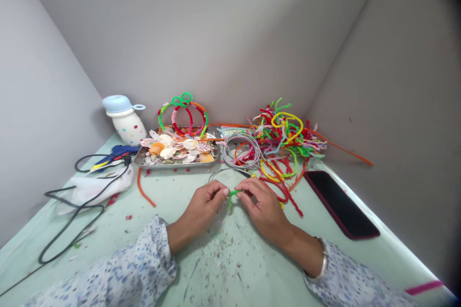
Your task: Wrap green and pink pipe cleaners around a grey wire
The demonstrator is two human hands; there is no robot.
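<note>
The left hand (203,207) and right hand (267,211), close together, both pinch a short, bright green, fuzzy stem (233,193); its loose end dangles over the pale green table (167,199); beyond, a shallow silver metal tray (176,167) holds seashells (167,152); rightward, tangled multicoloured fuzzy stems (287,127).

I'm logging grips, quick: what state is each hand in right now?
Left hand: closed, thumb and fingers pinching the green fuzzy wire.
Right hand: closed, pinching the same green fuzzy wire.
</note>
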